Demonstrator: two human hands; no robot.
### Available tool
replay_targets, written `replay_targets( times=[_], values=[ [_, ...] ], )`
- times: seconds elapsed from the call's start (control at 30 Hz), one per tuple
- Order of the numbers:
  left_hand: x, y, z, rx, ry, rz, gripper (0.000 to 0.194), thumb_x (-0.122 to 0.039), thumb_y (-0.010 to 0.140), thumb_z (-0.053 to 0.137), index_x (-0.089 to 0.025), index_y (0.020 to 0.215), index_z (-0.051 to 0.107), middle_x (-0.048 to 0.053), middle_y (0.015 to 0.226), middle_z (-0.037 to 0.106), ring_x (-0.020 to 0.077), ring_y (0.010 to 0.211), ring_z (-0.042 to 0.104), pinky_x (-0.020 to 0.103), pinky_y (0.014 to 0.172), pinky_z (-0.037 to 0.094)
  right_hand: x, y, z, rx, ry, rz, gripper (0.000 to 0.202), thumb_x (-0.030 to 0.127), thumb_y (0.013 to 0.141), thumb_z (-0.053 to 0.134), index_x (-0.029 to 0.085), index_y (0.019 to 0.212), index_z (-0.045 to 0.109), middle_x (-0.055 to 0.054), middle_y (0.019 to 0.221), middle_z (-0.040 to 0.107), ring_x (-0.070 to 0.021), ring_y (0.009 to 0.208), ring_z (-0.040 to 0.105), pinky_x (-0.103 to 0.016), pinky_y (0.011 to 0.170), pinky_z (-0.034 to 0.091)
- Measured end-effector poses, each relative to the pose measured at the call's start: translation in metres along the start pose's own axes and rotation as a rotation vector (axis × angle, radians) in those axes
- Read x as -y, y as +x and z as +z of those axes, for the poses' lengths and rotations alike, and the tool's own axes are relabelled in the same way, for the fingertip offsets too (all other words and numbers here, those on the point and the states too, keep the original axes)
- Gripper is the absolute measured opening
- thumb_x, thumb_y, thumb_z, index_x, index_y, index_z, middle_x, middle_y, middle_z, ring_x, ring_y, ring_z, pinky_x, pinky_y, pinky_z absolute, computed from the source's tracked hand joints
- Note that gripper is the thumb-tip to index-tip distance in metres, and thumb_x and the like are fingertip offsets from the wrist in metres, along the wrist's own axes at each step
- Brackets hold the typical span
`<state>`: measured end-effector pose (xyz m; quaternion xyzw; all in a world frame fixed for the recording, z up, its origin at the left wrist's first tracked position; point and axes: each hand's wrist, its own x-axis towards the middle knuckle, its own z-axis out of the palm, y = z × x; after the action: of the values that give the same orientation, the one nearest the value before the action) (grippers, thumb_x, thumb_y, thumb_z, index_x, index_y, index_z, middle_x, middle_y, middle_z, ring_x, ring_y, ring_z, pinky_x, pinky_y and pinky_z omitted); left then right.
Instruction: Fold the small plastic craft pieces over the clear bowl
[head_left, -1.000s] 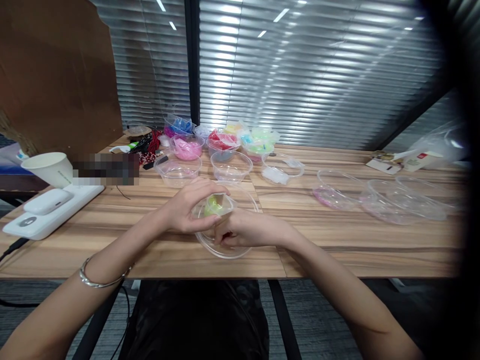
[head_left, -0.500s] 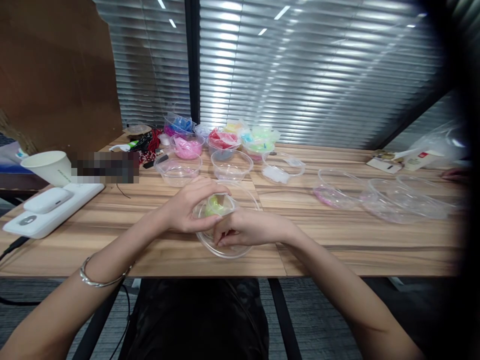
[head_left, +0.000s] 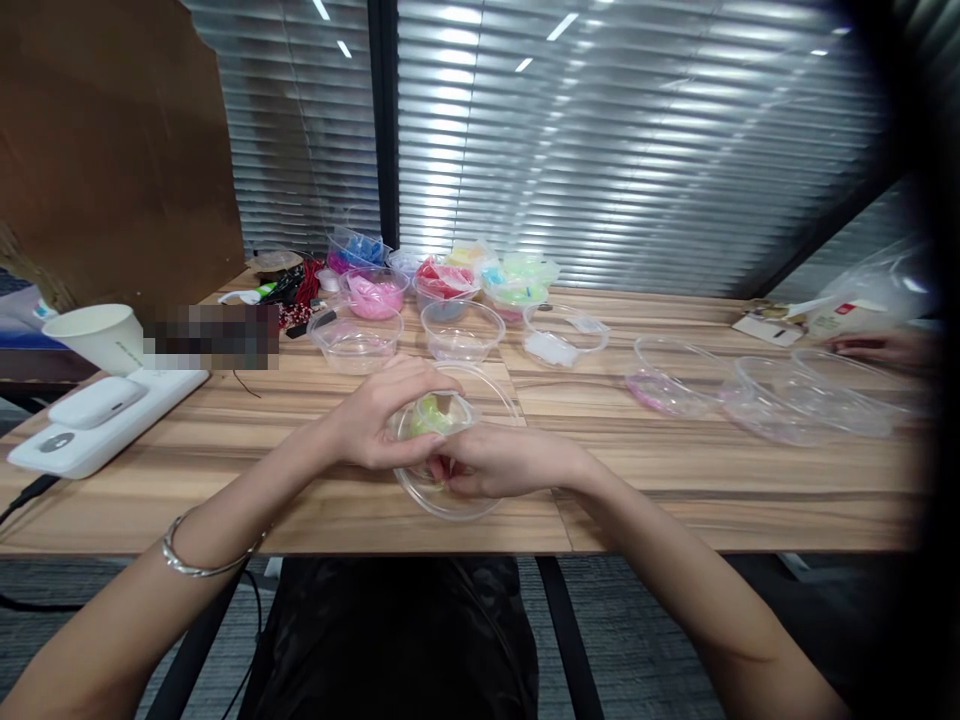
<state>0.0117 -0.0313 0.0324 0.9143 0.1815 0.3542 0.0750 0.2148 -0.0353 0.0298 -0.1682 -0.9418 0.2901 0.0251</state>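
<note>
My left hand (head_left: 394, 410) curls round a small clear plastic cup (head_left: 459, 408), thumb at the near side and fingers over the far side. Something yellow-green (head_left: 429, 415) shows in the cup, partly covered by the hands. Beneath both hands is a wide, round clear plastic container (head_left: 499, 385) on the table. My right hand (head_left: 491, 458) is bent down over its near part, fingers closed in a pinch low beside the cup. What lies between those fingertips, if anything, is hidden.
Two clear bowls (head_left: 358, 345) stand behind my hands. Farther back are tubs of coloured material, one with pink (head_left: 375, 295). Clear containers (head_left: 772, 405) lie to the right, near another person's hand (head_left: 877, 345). A paper cup (head_left: 94, 335) and a white power strip (head_left: 105, 420) are left.
My right hand's fingers have shifted slightly and now curl more inward beside the cup. My left hand stays around the cup. At the right edge, the other person's hand has reached farther into view.
</note>
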Motion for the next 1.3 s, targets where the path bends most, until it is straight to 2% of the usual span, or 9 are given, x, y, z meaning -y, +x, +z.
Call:
replay_targets(
  times=[0.13,0.27,0.5,0.73,0.93,1.07,1.3],
  values=[
    [0.000,0.000,-0.001,-0.010,0.007,0.010,0.032,-0.033,0.083,0.058,-0.017,0.110,0.056,0.009,0.102,0.067,0.0223,0.091,0.062,0.035,0.081,0.047,-0.002,0.001,0.006,-0.057,-0.047,0.055,0.012,0.005,0.078,0.048,0.015,0.080,0.054,0.002,0.071,0.053,-0.0080,0.058,0.042,-0.021,0.054,0.032],
    [-0.001,0.000,-0.001,0.002,0.014,0.006,0.033,-0.031,0.082,0.059,-0.015,0.112,0.055,0.010,0.103,0.067,0.0225,0.093,0.062,0.036,0.083,0.047,-0.005,0.002,0.010,-0.092,-0.110,0.041,0.014,0.007,0.080,0.052,0.014,0.089,0.059,-0.002,0.085,0.061,-0.0113,0.071,0.050,-0.023,0.064,0.037],
    [0.001,-0.001,-0.002,0.017,0.043,-0.019,0.032,-0.031,0.084,0.058,-0.015,0.111,0.056,0.010,0.103,0.067,0.0222,0.093,0.061,0.036,0.083,0.048,0.003,0.003,0.004,-0.019,-0.118,0.062,0.017,0.004,0.083,0.050,0.012,0.088,0.063,-0.002,0.083,0.062,-0.0113,0.071,0.050,-0.024,0.068,0.039],
    [0.004,-0.002,0.001,0.009,0.048,0.006,0.035,-0.031,0.082,0.060,-0.015,0.113,0.056,0.010,0.104,0.067,0.0230,0.096,0.061,0.038,0.087,0.047,0.001,0.000,0.003,0.011,-0.139,0.060,0.018,0.001,0.081,0.046,0.013,0.075,0.058,-0.001,0.075,0.057,-0.0102,0.065,0.046,-0.024,0.061,0.036],
    [0.006,-0.005,0.002,0.024,0.025,-0.033,0.035,-0.030,0.082,0.060,-0.015,0.114,0.056,0.010,0.106,0.067,0.0229,0.099,0.062,0.035,0.088,0.047,-0.002,-0.002,0.000,0.024,-0.035,-0.019,0.019,0.004,0.082,0.049,0.014,0.087,0.065,-0.002,0.084,0.064,-0.0114,0.072,0.053,-0.023,0.067,0.039],
    [0.008,-0.006,0.002,0.021,-0.001,-0.060,0.035,-0.032,0.083,0.060,-0.015,0.113,0.057,0.009,0.107,0.067,0.0228,0.099,0.064,0.034,0.088,0.049,-0.002,-0.002,-0.004,0.072,0.055,-0.055,0.017,0.007,0.083,0.053,0.015,0.090,0.067,-0.002,0.085,0.066,-0.0110,0.073,0.054,-0.022,0.065,0.040],
    [0.015,-0.006,0.004,0.131,-0.114,-0.238,0.037,-0.037,0.086,0.058,-0.015,0.115,0.057,0.010,0.117,0.066,0.0237,0.109,0.062,0.036,0.095,0.049,-0.007,-0.003,-0.006,0.223,0.305,-0.031,0.016,0.010,0.088,0.052,0.013,0.097,0.065,-0.002,0.087,0.066,-0.0095,0.074,0.058,-0.019,0.065,0.044]
  ],
)
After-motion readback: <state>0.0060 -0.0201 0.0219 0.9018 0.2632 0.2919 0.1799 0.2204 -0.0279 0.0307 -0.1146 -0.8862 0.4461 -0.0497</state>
